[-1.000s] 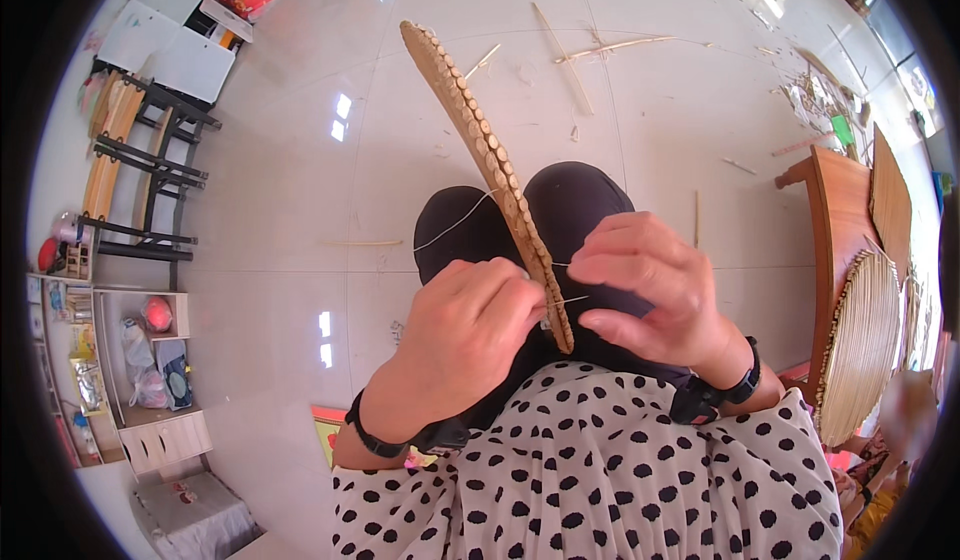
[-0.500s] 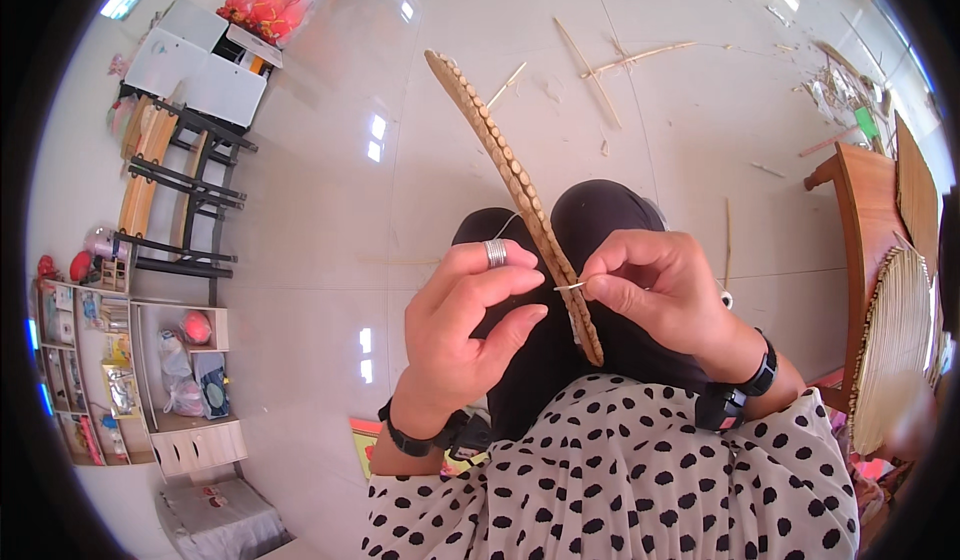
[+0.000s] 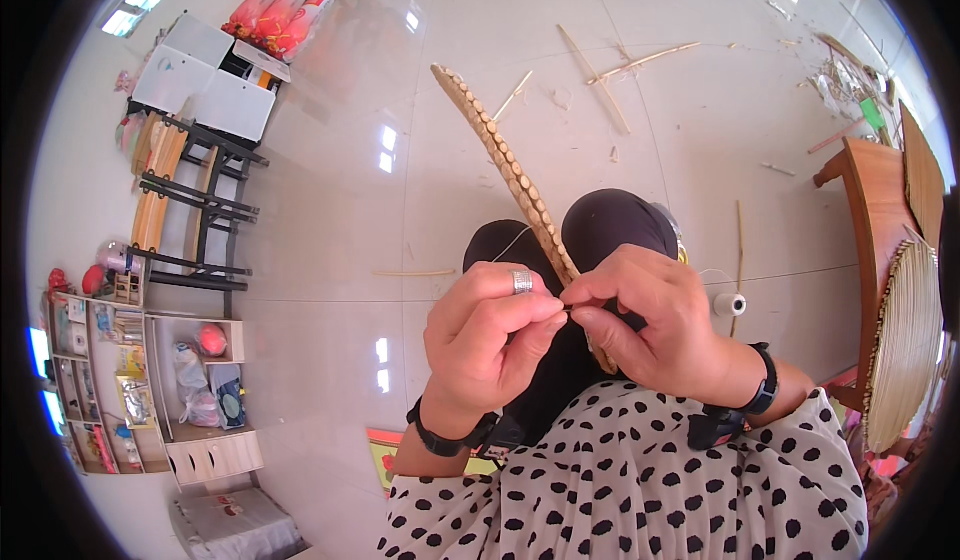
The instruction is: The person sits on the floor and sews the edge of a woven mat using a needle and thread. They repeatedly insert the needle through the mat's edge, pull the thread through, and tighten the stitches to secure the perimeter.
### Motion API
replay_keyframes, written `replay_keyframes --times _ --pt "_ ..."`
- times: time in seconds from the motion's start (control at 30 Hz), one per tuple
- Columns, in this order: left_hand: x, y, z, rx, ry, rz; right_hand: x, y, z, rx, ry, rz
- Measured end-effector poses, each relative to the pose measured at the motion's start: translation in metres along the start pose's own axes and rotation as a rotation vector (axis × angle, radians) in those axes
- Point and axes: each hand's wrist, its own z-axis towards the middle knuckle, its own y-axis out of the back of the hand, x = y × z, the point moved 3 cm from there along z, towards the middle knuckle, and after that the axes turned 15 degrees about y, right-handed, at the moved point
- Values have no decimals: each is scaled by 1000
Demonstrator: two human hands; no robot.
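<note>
Between my knees stands a slim, edge-on panel of stalks [image 3: 520, 187], its round cut ends running in a row up to the far left. My left hand [image 3: 495, 335], a coiled metal ring on one finger, is closed in a pinch just beside the panel. Facing it, my right hand [image 3: 655, 325] pinches too, thumb against forefinger. Their fingertips meet around a thin needle [image 3: 568, 309], mostly covered by the fingers. A pale thread [image 3: 512, 244] loops over my left knee. The panel's near end shows below my right fingers.
A white thread spool [image 3: 729, 305] lies on the floor right of my knee. Loose stalks [image 3: 645, 63] are scattered ahead. At the right are a wooden table [image 3: 860, 200] and a stalk mat [image 3: 905, 350]; at the left, shelves [image 3: 205, 450] and a black-framed stool [image 3: 200, 205].
My left hand has moved right and its parted fingers have closed in a pinch, meeting my right hand at the needle. The spool has come into fuller view.
</note>
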Motion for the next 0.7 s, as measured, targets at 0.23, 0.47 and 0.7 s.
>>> replay_keyframes --times 0.23,0.47,0.7 --pt "2 -2 -1 6 28 60 -6 -1 -1 -2 84 -26" --pt "1 -2 2 58 104 69 -10 -2 0 21 109 -11" --pt "3 -2 3 77 138 15 -12 -1 1 21 120 2"
